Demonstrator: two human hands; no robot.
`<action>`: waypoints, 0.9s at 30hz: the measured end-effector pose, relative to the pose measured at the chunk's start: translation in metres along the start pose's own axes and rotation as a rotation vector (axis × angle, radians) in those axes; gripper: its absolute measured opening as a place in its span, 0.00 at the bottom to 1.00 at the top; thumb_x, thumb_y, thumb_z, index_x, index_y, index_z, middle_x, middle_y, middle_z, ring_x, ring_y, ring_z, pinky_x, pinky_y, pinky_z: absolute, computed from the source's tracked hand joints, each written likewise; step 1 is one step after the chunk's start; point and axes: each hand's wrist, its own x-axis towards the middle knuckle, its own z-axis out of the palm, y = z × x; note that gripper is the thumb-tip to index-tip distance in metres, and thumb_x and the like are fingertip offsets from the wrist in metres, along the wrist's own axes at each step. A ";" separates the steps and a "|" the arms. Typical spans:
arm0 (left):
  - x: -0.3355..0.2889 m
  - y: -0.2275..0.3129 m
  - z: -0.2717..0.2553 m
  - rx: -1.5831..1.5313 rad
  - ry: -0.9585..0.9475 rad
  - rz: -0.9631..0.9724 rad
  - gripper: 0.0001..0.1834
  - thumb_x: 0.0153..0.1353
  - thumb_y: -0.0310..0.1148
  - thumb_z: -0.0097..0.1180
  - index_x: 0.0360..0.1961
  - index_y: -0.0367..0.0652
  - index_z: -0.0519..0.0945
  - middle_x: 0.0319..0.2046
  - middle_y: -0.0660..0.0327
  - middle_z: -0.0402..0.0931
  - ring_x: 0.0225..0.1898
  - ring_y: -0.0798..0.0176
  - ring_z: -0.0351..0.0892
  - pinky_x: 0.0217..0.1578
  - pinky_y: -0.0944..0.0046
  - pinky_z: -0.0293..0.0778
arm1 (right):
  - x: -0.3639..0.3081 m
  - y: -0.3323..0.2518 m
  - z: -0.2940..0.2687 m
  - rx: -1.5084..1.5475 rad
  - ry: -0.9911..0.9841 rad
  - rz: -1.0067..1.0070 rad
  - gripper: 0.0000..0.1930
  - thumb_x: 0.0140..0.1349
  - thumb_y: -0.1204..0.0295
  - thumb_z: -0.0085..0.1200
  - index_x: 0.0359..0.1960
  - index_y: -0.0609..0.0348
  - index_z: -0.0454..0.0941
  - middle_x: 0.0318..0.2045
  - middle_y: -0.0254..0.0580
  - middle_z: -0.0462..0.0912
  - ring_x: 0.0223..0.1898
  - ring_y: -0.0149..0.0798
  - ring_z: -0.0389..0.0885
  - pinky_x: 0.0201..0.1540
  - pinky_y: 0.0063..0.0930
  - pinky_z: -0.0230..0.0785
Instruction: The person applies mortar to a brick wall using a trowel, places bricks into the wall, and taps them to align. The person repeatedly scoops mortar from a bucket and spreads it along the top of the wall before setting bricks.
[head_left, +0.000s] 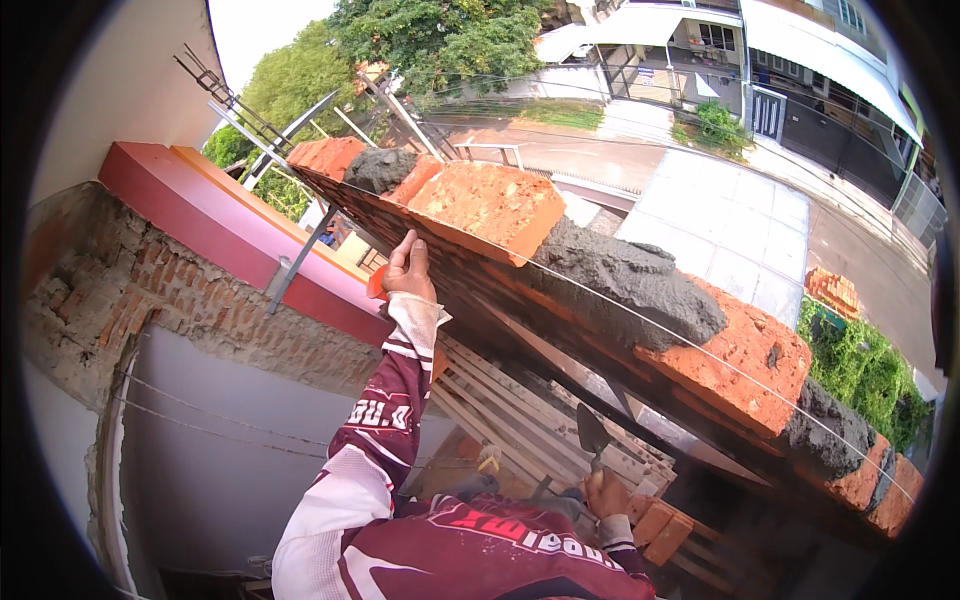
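My left hand (408, 268) is raised against the near face of a brick wall, just below its top course. Its fingers are closed, and an orange edge (376, 283) shows beside the palm; I cannot make out what it is. Above it lies an orange brick (490, 205), followed to the right by a mound of wet grey mortar (640, 275) and another brick (740, 350). A taut pale string (640, 312) runs along the course. Low beside my body, my right hand (606, 494) grips the handle of a trowel (592, 430), its blade pointing up.
Below are wooden slats (510, 400) and several stacked bricks (662, 530). A pink and red ledge (240, 235) and a rough brick wall (190, 290) stand at the left. Beyond the wall lie a pale flat roof (725, 215), a street and a far brick pile (832, 290).
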 end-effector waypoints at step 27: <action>-0.074 -0.066 -0.074 0.844 -0.407 0.378 0.35 0.59 0.32 0.62 0.69 0.40 0.71 0.65 0.45 0.68 0.68 0.42 0.64 0.70 0.50 0.58 | 0.026 0.035 0.047 -0.097 -0.022 0.047 0.28 0.62 0.49 0.58 0.53 0.61 0.76 0.46 0.66 0.82 0.47 0.66 0.82 0.51 0.57 0.73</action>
